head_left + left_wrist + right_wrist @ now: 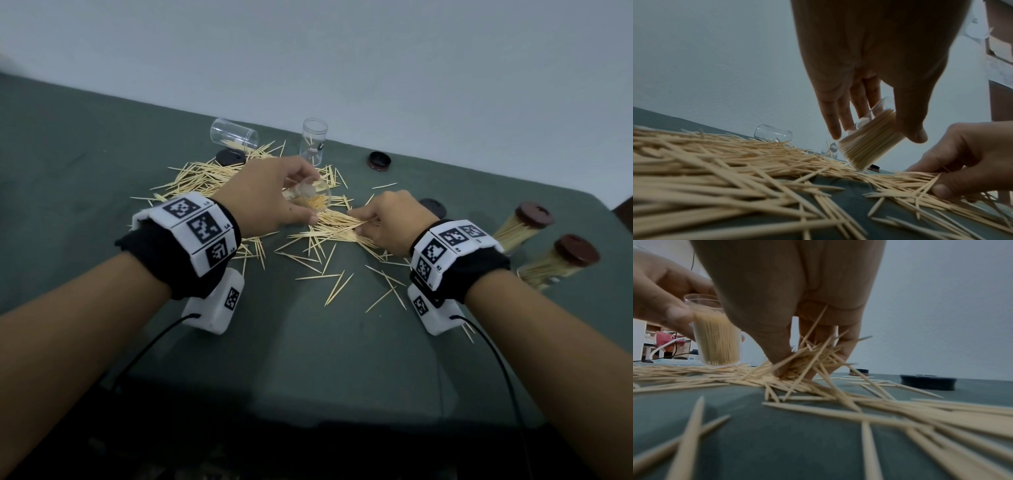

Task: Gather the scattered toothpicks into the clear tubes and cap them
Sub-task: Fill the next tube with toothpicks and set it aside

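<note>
My left hand (pixel 274 195) grips a clear tube (pixel 310 198) partly filled with toothpicks, its base on or just above the green cloth; the same tube (pixel 869 142) (pixel 717 337) shows in both wrist views. Just right of it, my right hand (pixel 380 219) pinches a bunch of toothpicks (pixel 342 226) out of the pile, thumb and fingers (pixel 781 356) closed round them. Loose toothpicks (pixel 209 178) lie scattered over the cloth. An empty tube (pixel 234 134) lies on its side at the back left, and another tube (pixel 313 140) stands upright beside it.
Two filled, brown-capped tubes (pixel 520 226) (pixel 558 263) lie at the right. Loose dark caps sit at the back left (pixel 231 157), back right (pixel 379 159) and behind my right hand (pixel 433 205). A grey wall runs behind the table's far edge.
</note>
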`<action>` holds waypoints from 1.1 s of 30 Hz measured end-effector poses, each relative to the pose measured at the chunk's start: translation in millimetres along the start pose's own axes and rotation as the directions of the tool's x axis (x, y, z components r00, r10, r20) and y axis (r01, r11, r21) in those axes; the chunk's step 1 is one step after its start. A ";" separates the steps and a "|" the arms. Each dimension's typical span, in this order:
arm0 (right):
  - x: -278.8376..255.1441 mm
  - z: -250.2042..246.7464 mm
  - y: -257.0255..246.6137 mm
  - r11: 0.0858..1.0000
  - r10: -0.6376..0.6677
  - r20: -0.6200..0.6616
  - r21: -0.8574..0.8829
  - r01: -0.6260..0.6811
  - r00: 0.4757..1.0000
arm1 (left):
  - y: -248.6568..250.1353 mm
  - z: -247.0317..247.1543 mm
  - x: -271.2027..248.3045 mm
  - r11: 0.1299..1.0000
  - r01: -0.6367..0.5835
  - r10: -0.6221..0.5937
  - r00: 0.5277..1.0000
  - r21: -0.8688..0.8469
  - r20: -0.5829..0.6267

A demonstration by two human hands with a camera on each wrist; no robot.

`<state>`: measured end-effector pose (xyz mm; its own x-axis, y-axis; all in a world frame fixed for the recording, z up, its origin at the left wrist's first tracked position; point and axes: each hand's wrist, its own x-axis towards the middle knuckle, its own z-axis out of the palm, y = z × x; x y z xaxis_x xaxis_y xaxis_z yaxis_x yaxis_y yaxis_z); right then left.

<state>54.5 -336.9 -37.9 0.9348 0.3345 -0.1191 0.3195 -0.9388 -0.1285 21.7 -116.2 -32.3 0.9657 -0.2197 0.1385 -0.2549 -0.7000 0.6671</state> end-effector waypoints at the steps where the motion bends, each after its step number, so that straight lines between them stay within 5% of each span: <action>1: -0.5 -0.2 0.0 1.000 0.003 -0.009 0.016 -0.002 1.000 | 0.1 0.1 0.0 1.000 -0.001 0.001 1.000 0.003 -0.003; 33: -15.7 -29.8 3.1 0.933 0.003 -0.178 0.354 0.062 0.984 | -6.8 -1.4 2.4 0.979 0.136 -0.119 0.986 0.150 -0.118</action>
<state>45.4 -347.6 -7.0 0.9483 0.3121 0.0579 0.3010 -0.8264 -0.4759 25.9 -111.0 -35.5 0.9882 -0.0537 0.1436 -0.1261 -0.8172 0.5624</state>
